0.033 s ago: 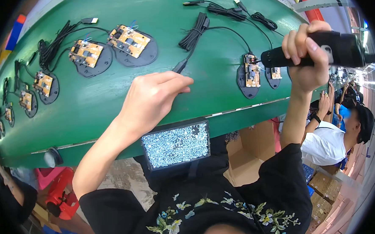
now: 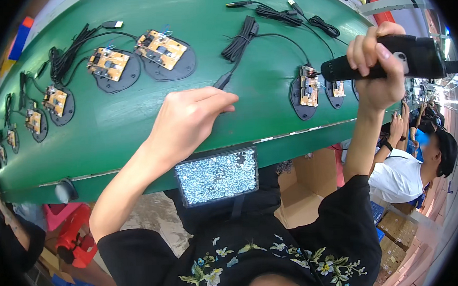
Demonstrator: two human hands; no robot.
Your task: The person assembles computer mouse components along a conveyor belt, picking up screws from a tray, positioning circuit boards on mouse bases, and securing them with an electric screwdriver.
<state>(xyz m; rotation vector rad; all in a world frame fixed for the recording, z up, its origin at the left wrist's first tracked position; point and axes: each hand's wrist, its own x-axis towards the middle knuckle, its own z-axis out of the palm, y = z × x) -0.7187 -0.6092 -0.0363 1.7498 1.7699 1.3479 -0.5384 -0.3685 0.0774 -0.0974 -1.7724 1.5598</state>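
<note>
Right grip clasps a black cylindrical power driver aimed at an orange, black-based circuit board on the green counter; whether the left grip, beside a black cable, holds anything is unclear.

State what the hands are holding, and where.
Right hand: a black handheld tool, gripped around its mid-body. Left hand: whether it holds anything cannot be told.

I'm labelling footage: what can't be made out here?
All in the head view:
Left hand: it hides whatever its fingertips may pinch.
Black power tool in the right hand: tip too small to tell whether it touches the nearest circuit board.
Leftmost board: too small for detail.
</note>
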